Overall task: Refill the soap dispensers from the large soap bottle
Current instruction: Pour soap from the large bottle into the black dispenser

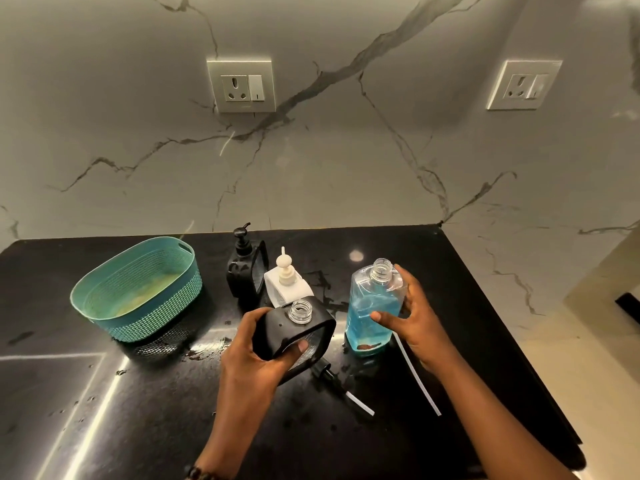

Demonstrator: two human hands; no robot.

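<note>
Left hand point(258, 355) grips the uncapped black dispenser point(294, 332), tilted above the wet counter point(138, 410); right hand point(412, 320) wraps the open blue soap bottle point(372, 306) standing beside it; narrow neck invites overshoot; slick surfaces risk slipping.

Left hand point(258, 355) grips uncapped black dispenser point(294, 332); right hand point(414, 318) holds open soap bottle point(372, 299), apparently resting on black countertop point(138, 410).

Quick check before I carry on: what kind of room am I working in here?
Probably a home kitchen or bathroom counter: a polished black stone countertop, a marble-look wall with two power sockets, and pump soap dispensers standing at the back.
</note>
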